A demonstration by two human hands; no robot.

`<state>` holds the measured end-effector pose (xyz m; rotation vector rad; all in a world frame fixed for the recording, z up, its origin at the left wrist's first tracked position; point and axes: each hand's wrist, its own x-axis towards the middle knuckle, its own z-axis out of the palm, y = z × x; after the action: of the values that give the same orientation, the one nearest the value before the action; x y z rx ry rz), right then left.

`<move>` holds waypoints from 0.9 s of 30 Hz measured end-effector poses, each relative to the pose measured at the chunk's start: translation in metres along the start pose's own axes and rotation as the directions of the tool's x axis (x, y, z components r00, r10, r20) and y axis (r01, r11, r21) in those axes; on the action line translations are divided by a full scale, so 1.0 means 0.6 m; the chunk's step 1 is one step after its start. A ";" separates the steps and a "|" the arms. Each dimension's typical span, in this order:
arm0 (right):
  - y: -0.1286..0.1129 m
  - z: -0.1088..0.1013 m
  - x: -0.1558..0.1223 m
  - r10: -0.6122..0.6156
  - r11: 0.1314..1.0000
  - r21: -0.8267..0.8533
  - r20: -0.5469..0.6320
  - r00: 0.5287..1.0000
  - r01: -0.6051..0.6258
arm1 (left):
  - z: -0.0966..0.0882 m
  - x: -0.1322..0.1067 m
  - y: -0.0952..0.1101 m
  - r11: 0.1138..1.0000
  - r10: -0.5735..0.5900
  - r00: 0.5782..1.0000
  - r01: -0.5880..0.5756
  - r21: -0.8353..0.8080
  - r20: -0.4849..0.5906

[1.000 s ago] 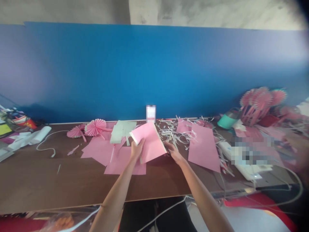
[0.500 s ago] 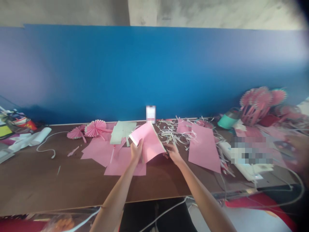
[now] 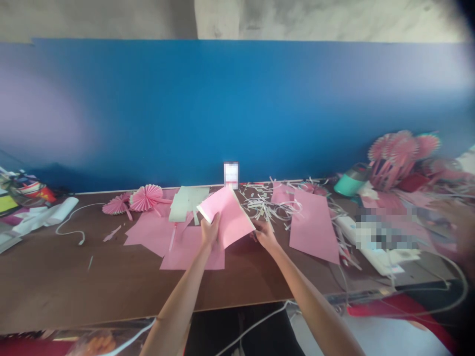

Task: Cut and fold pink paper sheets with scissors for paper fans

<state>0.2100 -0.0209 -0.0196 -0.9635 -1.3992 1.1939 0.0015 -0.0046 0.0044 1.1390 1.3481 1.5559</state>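
My left hand [image 3: 210, 230] is closed on the left edge of a pink sheet of paper [image 3: 230, 217], thumb on top. The sheet is held up and tilted above the table, with pale white borders along its left and right edges. At the sheet's lower right corner, my right hand [image 3: 264, 234] is closed around a small dark tool that looks like scissors, mostly hidden by the fingers. Beneath the held sheet lie more pink sheets [image 3: 178, 254]. Pale green-white paper pieces [image 3: 179, 203] are behind my left hand.
White paper strips [image 3: 265, 207] are heaped behind my right hand. A pink sheet [image 3: 313, 225] lies to its right. Pink paper fans [image 3: 146, 198] rest at left; more fans [image 3: 399, 151] stand at right. A phone [image 3: 231, 174] leans on the blue wall. A white power strip [image 3: 365, 247] lies right.
The held sheet and both hands have shifted very slightly. The dark tool at the sheet's right corner shows less now. My left hand keeps its hold.
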 end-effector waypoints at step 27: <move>0.000 0.007 -0.003 -0.191 0.919 -0.377 -0.157 0.969 0.120 | -0.003 0.003 -0.003 0.987 -0.108 0.991 0.116 -0.109 0.077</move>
<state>0.2058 -0.0232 -0.0199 -1.1649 -1.5391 0.7118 -0.0008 -0.0032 0.0029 1.0214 1.2395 1.4785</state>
